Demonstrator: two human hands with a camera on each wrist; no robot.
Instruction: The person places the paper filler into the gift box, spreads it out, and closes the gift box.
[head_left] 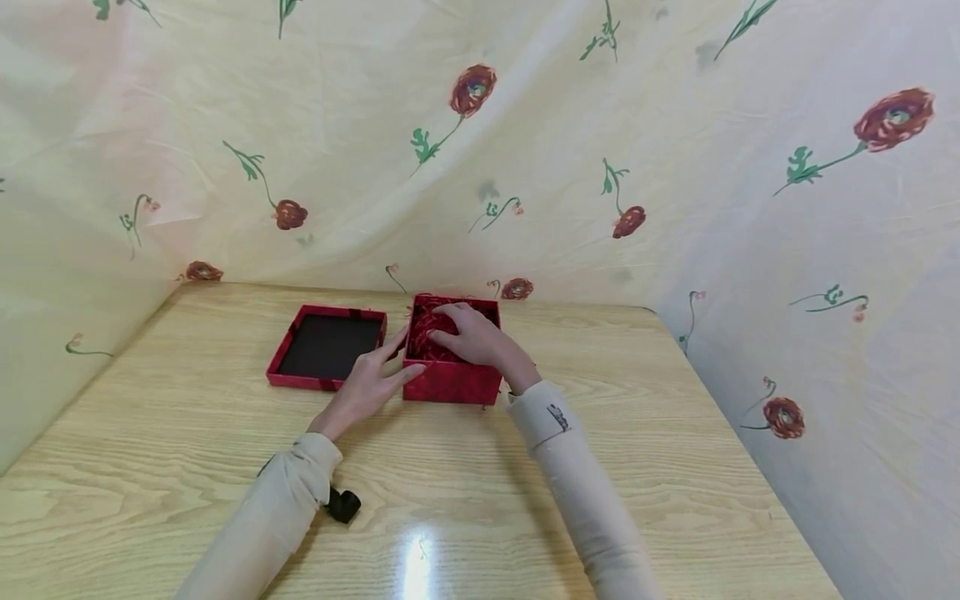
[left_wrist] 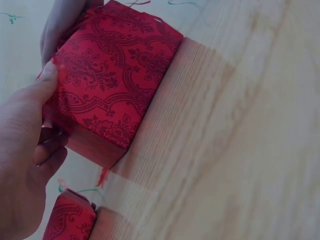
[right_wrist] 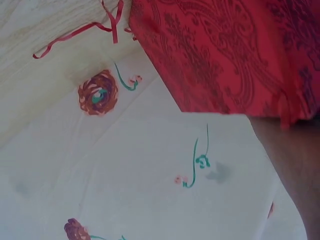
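A red patterned box (head_left: 452,383) with red shredded paper (head_left: 429,323) inside stands near the table's back edge. My left hand (head_left: 367,383) holds its left front corner, the thumb on the front wall and the fingers along the left side; in the left wrist view, the left hand (left_wrist: 25,130) is against the box (left_wrist: 107,75). My right hand (head_left: 476,336) reaches over the front rim, fingers down in the shredded paper; whether they grip anything is hidden. In the right wrist view the box (right_wrist: 215,55) covers most of the right hand (right_wrist: 282,155).
A red lid (head_left: 330,346) with a black inside lies left of the box. A small black object (head_left: 343,506) is beside my left sleeve. Red paper strands (right_wrist: 75,34) lie on the table by the box. Flowered cloth (head_left: 360,150) hangs behind and at the sides.
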